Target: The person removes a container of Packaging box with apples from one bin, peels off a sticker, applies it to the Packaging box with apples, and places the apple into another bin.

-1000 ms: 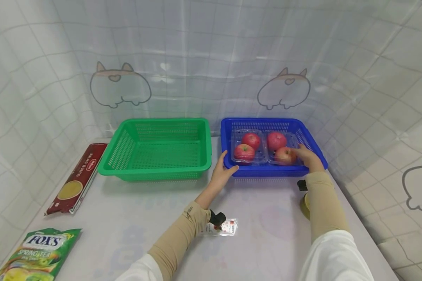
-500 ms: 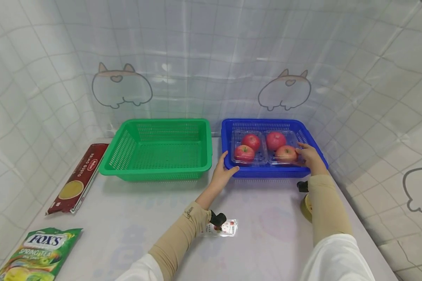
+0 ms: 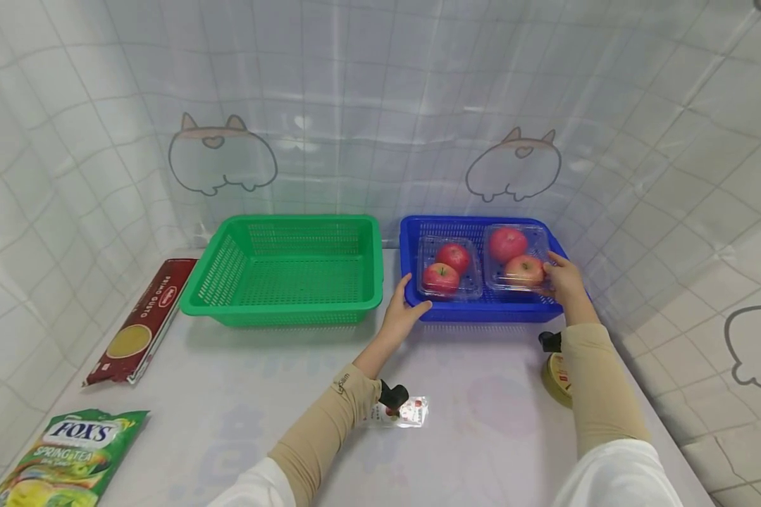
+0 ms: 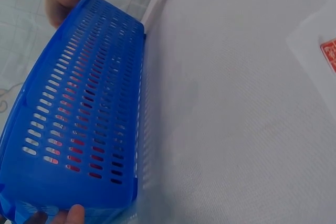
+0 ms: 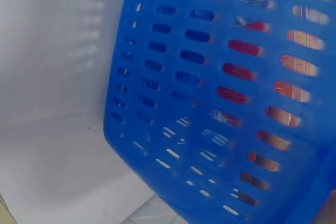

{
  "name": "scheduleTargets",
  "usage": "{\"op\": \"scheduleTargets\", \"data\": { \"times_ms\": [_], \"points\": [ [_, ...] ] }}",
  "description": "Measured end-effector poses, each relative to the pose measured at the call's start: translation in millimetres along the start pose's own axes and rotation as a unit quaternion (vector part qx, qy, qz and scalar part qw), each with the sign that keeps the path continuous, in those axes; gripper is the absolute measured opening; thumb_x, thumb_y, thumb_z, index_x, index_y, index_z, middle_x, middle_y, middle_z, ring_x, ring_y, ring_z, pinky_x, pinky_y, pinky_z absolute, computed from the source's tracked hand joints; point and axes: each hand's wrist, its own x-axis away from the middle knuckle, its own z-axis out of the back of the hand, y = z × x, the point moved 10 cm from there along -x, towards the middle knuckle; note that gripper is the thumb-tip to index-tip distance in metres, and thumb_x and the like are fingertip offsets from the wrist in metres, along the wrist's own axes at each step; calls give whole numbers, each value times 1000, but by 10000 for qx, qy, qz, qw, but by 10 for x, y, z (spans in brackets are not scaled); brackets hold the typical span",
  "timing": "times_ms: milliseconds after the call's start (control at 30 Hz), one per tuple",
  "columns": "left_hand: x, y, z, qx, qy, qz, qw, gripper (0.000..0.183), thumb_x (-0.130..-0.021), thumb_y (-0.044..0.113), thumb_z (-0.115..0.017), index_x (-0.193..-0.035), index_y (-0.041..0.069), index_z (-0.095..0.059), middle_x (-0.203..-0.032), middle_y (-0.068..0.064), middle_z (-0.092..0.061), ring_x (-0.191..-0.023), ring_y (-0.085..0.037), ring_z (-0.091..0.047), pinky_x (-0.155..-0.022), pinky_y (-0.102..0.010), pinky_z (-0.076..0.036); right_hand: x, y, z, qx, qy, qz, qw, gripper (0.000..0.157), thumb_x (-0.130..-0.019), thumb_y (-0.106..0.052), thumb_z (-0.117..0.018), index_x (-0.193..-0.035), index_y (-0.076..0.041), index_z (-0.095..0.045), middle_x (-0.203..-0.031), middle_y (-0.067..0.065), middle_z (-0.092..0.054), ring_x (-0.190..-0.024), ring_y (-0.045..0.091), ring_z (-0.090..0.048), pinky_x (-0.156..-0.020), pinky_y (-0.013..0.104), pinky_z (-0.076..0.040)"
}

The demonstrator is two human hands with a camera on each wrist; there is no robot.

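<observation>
In the head view, a blue slotted basket (image 3: 482, 310) holds two clear plastic boxes, each with two red apples. My right hand (image 3: 568, 287) grips the right edge of the right-hand apple box (image 3: 537, 241), which sits higher and farther back than the left-hand apple box (image 3: 471, 289). At the basket's front left corner, my left hand (image 3: 398, 317) holds the rim, thumb at the front and a finger along the left side. Fingertips (image 4: 76, 214) of that hand show at the basket corner in the left wrist view. Through the slotted wall (image 5: 199, 77), the right wrist view shows red patches.
A green basket (image 3: 282, 315) stands left of the blue one. Further left lie a dark red Primo Gusto packet (image 3: 141, 320) and a green Fox's bag (image 3: 70, 458). A small clear packet (image 3: 413, 412) lies by my left wrist, and a round tin (image 3: 558, 380) beside my right forearm.
My right hand has taken hold of the right-hand apple box and shifted it up and to the right, apart from the other box. My left hand has stayed on the basket corner.
</observation>
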Motion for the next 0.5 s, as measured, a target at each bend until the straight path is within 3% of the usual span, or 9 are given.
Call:
{"op": "scheduleTargets", "data": {
  "times_ms": [100,200,333,500],
  "points": [
    [2,3,2,-9,19,39,10000,73,-86,20,-62,-147,21,-22,-151,-9,-23,-134,-35,-28,-104,-46,-32,72,-19,-13,-556,-11,-147,9983,54,-99,-13,-29,-148,-12,-7,-143,19,-23,-100,17,-48,-65,25,-53],
    [0,17,6,10,39,36,10000,73,-86,19,-62,-147,20,-22,-151,-10,-23,-134,-34,-29,-104,-45,-32,147,-39,-37,-1105,103,-505,9925,55,-98,-11,-31,-149,-16,-9,-142,14,-24,-111,20,-46,-60,24,-53],
    [3,31,3,25,20,20,10000,74,-85,20,-63,-147,20,-22,-151,-10,-24,-134,-33,-29,-104,-44,-33,229,-46,-96,-1904,264,-1030,9759,57,-97,-9,-32,-149,-24,-13,-149,7,-18,-135,25,-21,-56,27,-53],
    [12,34,1,0,7,84,10000,76,-85,22,-64,-147,20,-22,-150,-10,-24,-133,-32,-31,-103,-45,-34,327,-87,-165,-2597,315,-1220,9574,58,-97,-9,-34,-148,-30,-15,-141,-1,-26,-137,25,-14,-62,30,-55]
  ]
}}
